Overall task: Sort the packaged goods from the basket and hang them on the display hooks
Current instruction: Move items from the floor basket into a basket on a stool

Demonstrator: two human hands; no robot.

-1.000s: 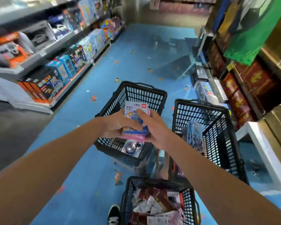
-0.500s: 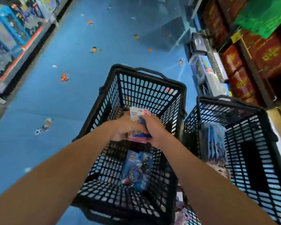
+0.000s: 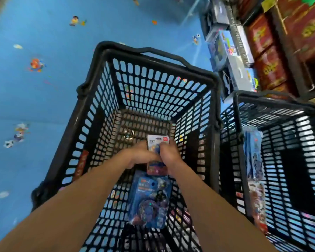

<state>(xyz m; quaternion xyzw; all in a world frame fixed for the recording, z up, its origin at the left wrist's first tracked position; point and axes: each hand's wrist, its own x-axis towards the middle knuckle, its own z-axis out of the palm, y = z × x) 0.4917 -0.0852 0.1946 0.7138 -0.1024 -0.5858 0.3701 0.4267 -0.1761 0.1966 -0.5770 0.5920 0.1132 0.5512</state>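
Single head view: wide-angle, steeply downward, close over black basket (image 3: pixel 153 84) at frame centre; blue floor (image 3: pixel 44 99) upper left.

The small packet (image 3: pixel 157 142), held between the left hand (image 3: pixel 140 155) and the right hand (image 3: pixel 168 153), is now lowered from rim height deep into the black basket (image 3: pixel 91 84), just beyond the blue blister pack (image 3: pixel 149 199) lying there.

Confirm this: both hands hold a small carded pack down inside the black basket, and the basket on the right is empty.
Not empty: in the head view, blue packs lean against the left wall of the basket on the right. The left hand and right hand do hold the small carded pack inside the black basket.
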